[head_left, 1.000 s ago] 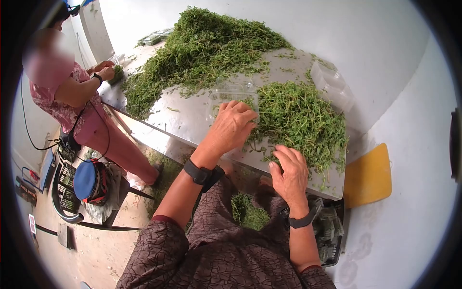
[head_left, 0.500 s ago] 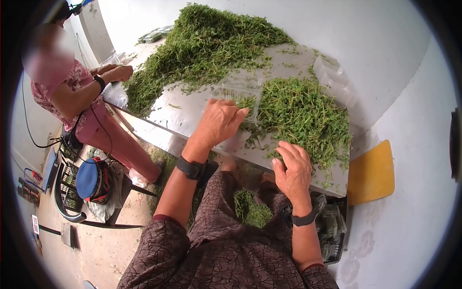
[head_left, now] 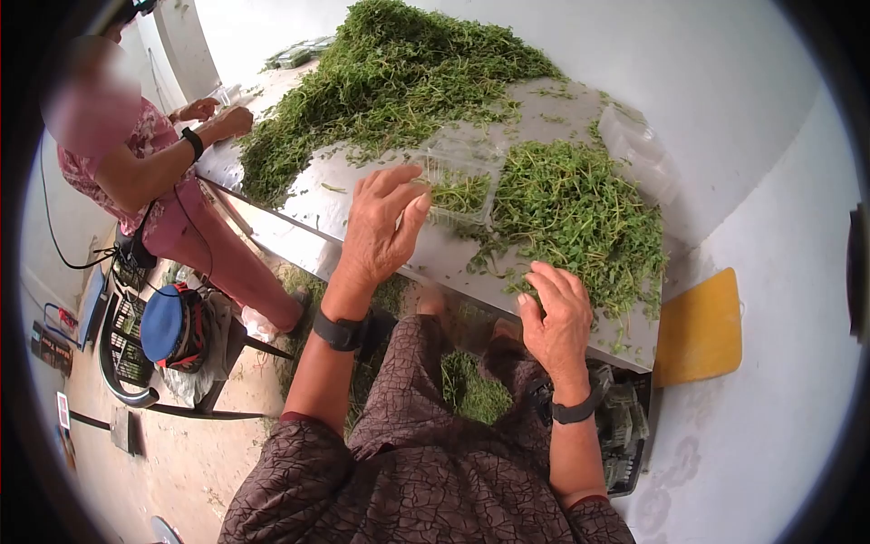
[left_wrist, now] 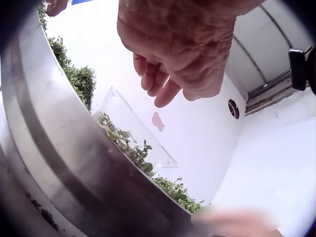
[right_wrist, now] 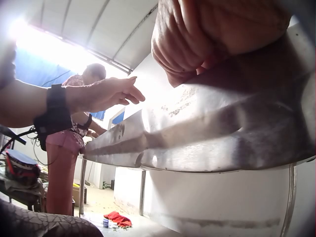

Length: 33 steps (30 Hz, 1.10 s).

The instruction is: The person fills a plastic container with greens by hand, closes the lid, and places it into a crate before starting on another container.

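Note:
My left hand [head_left: 385, 222] is raised over the metal table, its fingers loosely bent and holding nothing. Just right of its fingertips stands a clear plastic box [head_left: 492, 204] with some green leafy stems [head_left: 458, 192] inside. In the left wrist view the same hand [left_wrist: 177, 54] hangs above the box's clear raised side [left_wrist: 131, 123]. My right hand [head_left: 557, 322] is at the table's front edge, fingers loosely curved and nothing in them, beside a smaller heap of greens [head_left: 580, 218]. From the right wrist view, that hand [right_wrist: 212, 39] is right over the metal rim.
A large heap of greens [head_left: 399, 91] covers the back of the table [head_left: 317, 204]. Clear plastic boxes [head_left: 639, 154] stand at the right by the wall. Another person [head_left: 145, 172] works at the left end. A yellow board [head_left: 702, 331] leans at right; a crate of packed boxes [head_left: 621, 426] is below.
My left hand has drawn back leftward from the plastic box, which shows more fully now. My right hand has barely moved. The other person's hands have left the greens they held.

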{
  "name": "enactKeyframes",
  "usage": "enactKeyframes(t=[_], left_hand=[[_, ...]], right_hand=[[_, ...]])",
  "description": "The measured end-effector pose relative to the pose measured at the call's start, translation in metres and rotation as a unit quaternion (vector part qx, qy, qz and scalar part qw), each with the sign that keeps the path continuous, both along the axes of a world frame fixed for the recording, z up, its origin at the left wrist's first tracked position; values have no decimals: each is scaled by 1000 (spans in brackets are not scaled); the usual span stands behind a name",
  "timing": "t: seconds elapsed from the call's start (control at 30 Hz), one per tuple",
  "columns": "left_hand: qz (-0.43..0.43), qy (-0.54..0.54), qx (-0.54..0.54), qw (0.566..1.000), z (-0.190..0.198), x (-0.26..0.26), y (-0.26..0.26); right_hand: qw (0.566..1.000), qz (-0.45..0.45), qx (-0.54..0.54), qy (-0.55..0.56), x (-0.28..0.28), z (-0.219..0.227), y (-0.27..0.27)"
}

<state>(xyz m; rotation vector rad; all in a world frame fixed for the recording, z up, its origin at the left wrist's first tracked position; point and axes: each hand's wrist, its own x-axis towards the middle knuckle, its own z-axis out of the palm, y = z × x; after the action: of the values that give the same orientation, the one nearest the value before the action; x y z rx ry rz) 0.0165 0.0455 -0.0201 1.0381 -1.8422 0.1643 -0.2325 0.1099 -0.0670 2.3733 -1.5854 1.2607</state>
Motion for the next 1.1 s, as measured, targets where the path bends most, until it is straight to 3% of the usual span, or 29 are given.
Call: enactKeyframes(t=[0.33,0.4,0.67,0.87,0.97,1.03,1.1], left_hand=[[25,51,33,998,-35,16,1],[-7,114,57,992,-38,14,-3],[2,225,77,971,-56,10,-18],[-9,217,56,974,-57,9,-14],[-11,218,66,974,-58,9,-15],[-13,225,69,972,-60,10,-15],[-16,231,71,970,-60,11,-16]], right_hand=[[1000,-1,0,-4,0,2,-1],[1000,3,-4,-28,-1,0,-1],[998,17,-9,-60,-6,2,-10],[991,-58,-91,-80,-31,65,-43],[991,-98,-23,-94,-37,92,-68],[986,-162,46,-13,-36,103,-88],[985,-162,63,-9,-33,105,-107]])
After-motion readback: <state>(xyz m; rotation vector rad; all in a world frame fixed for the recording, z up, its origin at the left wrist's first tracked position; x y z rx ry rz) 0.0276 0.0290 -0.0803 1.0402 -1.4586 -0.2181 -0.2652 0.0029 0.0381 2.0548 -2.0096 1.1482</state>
